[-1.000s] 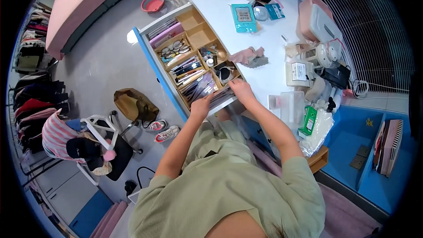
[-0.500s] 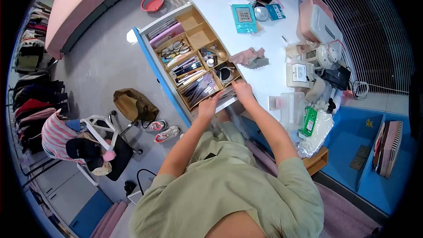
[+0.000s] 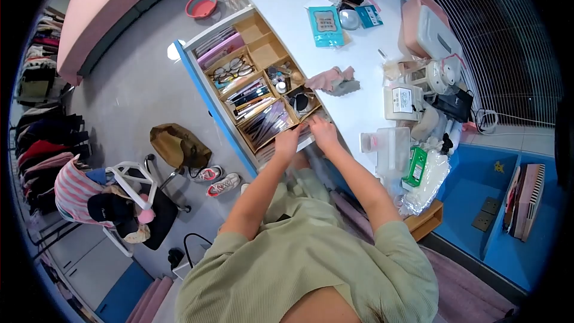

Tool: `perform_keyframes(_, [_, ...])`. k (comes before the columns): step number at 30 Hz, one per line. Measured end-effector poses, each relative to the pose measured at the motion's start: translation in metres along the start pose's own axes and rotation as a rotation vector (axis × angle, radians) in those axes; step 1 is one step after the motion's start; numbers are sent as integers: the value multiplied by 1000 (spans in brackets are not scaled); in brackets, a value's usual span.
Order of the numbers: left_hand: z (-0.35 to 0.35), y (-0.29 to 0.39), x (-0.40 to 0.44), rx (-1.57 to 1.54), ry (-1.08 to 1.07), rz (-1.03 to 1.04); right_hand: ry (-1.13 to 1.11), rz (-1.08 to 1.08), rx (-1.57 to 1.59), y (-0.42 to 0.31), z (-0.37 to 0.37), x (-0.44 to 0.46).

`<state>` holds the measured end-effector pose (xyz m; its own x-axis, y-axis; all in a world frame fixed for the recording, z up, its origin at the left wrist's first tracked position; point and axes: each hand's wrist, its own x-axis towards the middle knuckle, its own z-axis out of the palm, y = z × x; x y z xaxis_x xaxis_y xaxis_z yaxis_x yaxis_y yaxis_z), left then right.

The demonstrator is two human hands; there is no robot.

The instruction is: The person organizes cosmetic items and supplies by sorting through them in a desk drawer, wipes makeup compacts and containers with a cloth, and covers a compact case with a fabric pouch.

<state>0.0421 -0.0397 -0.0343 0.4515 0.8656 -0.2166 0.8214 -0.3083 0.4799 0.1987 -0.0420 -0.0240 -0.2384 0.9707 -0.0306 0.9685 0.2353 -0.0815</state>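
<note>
A pulled-out drawer (image 3: 210, 103) with a blue front holds several cardboard organizer boxes (image 3: 266, 51). My left hand (image 3: 288, 142) is at its near end, fingers bent over the near rim of the box of slim purple-wrapped items (image 3: 267, 122). Close beside it, my right hand (image 3: 323, 133) has its fingers closed at the near edge of the box with a round black item (image 3: 300, 103). My fingertips are partly hidden. Other boxes contain eyeglasses (image 3: 233, 70), pens or brushes (image 3: 249, 98) and small bottles (image 3: 281, 87). Flat items lie under my hands.
On the white desk (image 3: 281, 0) are a crumpled pink and grey cloth (image 3: 332, 79), a teal packet (image 3: 326, 26), clear plastic boxes (image 3: 393, 151) and a green box (image 3: 415, 166). A chair (image 3: 156, 215), a brown bag (image 3: 179, 143) and shoes (image 3: 223, 185) are on the floor to the left.
My right hand has moved back towards me and closer to my left hand along the boxes' near edge. The left hand has stayed nearly in place. The view has shifted slightly.
</note>
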Motion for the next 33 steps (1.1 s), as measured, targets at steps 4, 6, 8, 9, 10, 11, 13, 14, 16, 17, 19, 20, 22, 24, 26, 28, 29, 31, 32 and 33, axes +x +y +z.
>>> perform_keyframes(4, [5, 9, 11, 15, -13, -10, -53, 153, 60, 1, -3, 0])
perform_keyframes(6, [7, 11, 17, 17, -38, -19, -47, 166, 65, 3, -6, 2])
perform_keyframes(8, [6, 13, 21, 20, -64, -26, -65, 190, 66, 4, -8, 2])
perform_keyframes(9, [5, 14, 22, 22, -75, -23, -84, 207, 63, 3, -8, 4])
perform_keyframes(10, [5, 14, 23, 25, -87, -21, -103, 223, 60, 2, -9, 5])
perform_keyframes(11, [3, 14, 25, 28, -99, -19, -105, 238, 56, 2, -9, 6])
perform_keyframes(13, [5, 13, 29, 9, -88, 7, -109, 267, 47, 0, -9, 7])
perform_keyframes(14, [6, 13, 30, -2, -82, 18, -50, 236, 49, -3, -8, 6])
perform_keyframes(16, [3, 16, 27, -24, -47, -43, 70, 171, 57, -9, -6, 5])
perform_keyframes(17, [0, 16, 26, -31, -29, -74, 61, 159, 49, -11, -5, 6])
perform_keyframes(19, [-4, 8, 21, -17, 19, -80, 41, 137, 31, -10, -1, 7])
perform_keyframes(20, [-6, 4, 17, -11, 40, -81, 23, 138, 45, -8, 0, 7])
perform_keyframes(22, [-2, -8, 12, 3, 83, -70, -13, 143, 72, -4, 2, 10])
perform_keyframes(24, [-2, -17, 3, -21, 109, -15, -58, 145, 38, -1, 4, 12])
perform_keyframes(26, [-2, -18, -3, -31, 118, 4, -81, 150, 8, 1, 5, 13])
perform_keyframes(28, [-18, -9, -10, -24, 92, 2, -83, 158, -19, 3, 6, 13])
perform_keyframes(29, [-21, -9, -13, -50, 126, 24, -79, 170, -20, 3, 6, 14])
perform_keyframes(31, [-25, -14, -21, -102, 194, 67, -72, 193, -20, 0, 4, 16])
perform_keyframes(32, [-24, -18, -24, -95, 192, 80, -67, 178, -36, -1, 3, 17])
perform_keyframes(33, [-21, -23, -26, -89, 189, 94, -61, 165, -51, -3, -3, 19])
